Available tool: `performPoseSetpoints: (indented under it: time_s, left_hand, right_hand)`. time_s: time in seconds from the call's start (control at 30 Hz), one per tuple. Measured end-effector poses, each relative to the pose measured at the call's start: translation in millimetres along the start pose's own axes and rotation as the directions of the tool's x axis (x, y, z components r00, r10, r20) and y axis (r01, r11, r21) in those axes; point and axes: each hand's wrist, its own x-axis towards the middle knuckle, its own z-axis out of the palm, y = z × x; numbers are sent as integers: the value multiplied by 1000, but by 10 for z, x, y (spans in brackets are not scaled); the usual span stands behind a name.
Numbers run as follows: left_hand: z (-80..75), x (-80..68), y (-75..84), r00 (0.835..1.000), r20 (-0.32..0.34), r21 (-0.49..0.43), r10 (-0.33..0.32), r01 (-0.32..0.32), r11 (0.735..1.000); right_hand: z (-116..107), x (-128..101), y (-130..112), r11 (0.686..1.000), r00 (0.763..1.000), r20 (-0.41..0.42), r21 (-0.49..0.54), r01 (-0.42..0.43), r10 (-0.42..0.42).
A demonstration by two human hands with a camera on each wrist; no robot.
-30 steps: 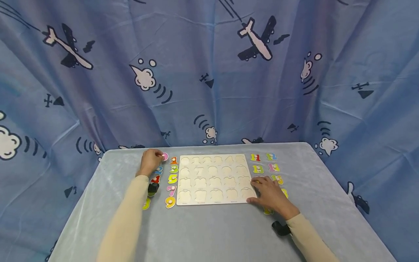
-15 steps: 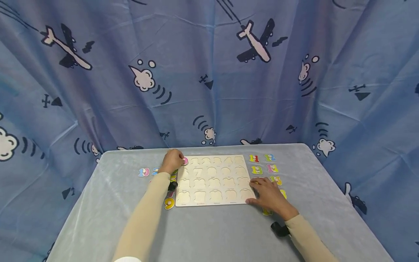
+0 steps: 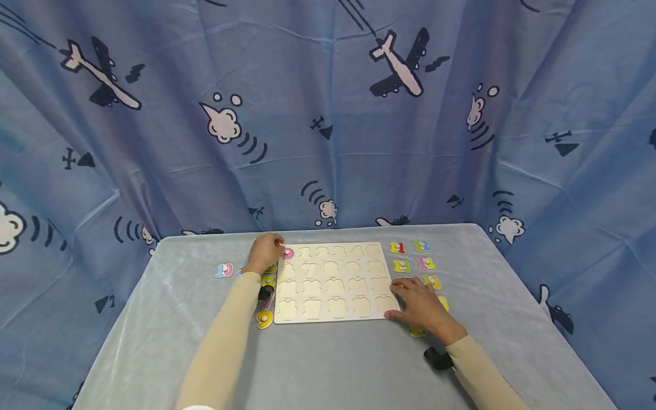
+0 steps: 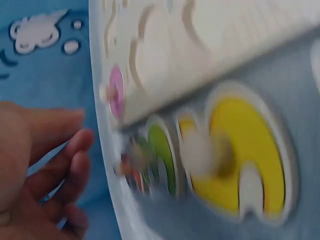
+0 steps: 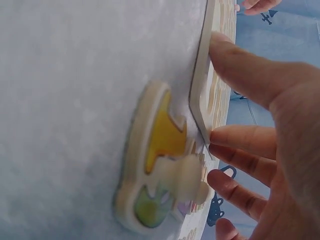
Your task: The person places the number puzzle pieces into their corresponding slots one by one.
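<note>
A pale wooden number-puzzle board [image 3: 324, 290] with rows of shallow recesses lies on the table. At its far left corner sits a round pink piece [image 3: 288, 254] with a knob, over the first recess. My left hand [image 3: 263, 252] is just left of that corner. In the left wrist view its fingers [image 4: 75, 145] curl loosely around nothing, apart from the knob of the pink piece [image 4: 116, 95]. My right hand [image 3: 422, 304] rests at the board's near right corner. Its thumb [image 5: 235, 57] touches the board edge, and a forefinger meets the right side.
Number pieces with knobs flank the board. On the left lie a 10 [image 3: 224, 270], a 9 [image 3: 265, 319] and others partly behind my left arm. On the right are an 11 [image 3: 397, 247], a 12 [image 3: 422, 246] and several more. A blue curtain [image 3: 277, 68] hangs behind the table.
My left hand carried the pink piece right from the left-hand pieces to the board's far left corner, let it go and drew slightly back left. My right hand stayed at the board.
</note>
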Motion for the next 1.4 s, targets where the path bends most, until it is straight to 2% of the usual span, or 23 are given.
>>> performPoseSetpoints:
  time_s: [0.1,0.17,0.3,0.4,0.53,0.7,0.83,1.0,1.1,1.2,1.4]
  left_hand:
    - [-69,-14,-79,995,-77,13,-56,58,998]
    - [-103,-27,-132,991,-91,15,-95,97,995]
    - [-132,-62,-199,988,-37,-10,-150,149,989]
    - [-122,-74,-223,986,10,-37,-166,167,985]
    - [-88,-86,-267,985,30,-61,-168,169,984]
    - [-79,-71,-243,989,-20,-77,-149,147,986]
    - [-74,-39,-91,995,-53,-101,-88,82,992]
    - [84,0,153,1000,1,-71,2,-1,997]
    - [211,21,247,1000,20,-56,23,-21,998]
    - [314,48,303,999,28,-59,44,-43,997]
    - [431,84,348,999,29,-51,43,-42,998]
  right_hand:
    - [-4,0,-5,1000,1000,-6,-2,5,-5]
    - [-5,-3,-9,1000,1000,-6,-2,7,-7]
    - [0,-13,-11,1000,1000,-5,3,5,-5]
    - [6,-17,-11,1000,1000,-10,7,1,-1]
    - [11,-15,-27,1000,1000,-5,18,5,-5]
    - [7,-11,-24,1000,1000,-11,23,10,-10]
    - [1,-9,-22,1000,1000,-15,26,4,-3]
    - [-3,-26,-12,999,1000,-9,34,3,-2]
    - [-5,-35,-6,999,1000,-6,33,10,-10]
    - [-12,-37,-1,1000,1000,-8,28,9,-9]
    - [-10,-36,-4,999,1000,-14,46,3,-2]
